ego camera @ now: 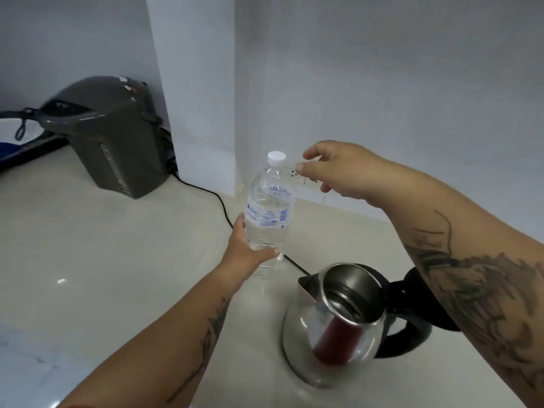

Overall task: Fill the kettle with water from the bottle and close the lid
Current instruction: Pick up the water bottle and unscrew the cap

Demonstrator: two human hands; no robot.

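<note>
A clear plastic water bottle with a white cap stands upright on the pale counter. My left hand is wrapped around its lower part. My right hand hovers just right of the cap, fingers apart, touching nothing. The kettle, glass and steel with a black handle, stands at the front right, under my right forearm. Its lid is tipped up and the mouth is uncovered. A dark red cylinder shows inside it.
A dark grey electric water dispenser stands at the back left by a white wall corner. A black cord runs from it across the counter behind the bottle. A wall socket sits behind my right hand.
</note>
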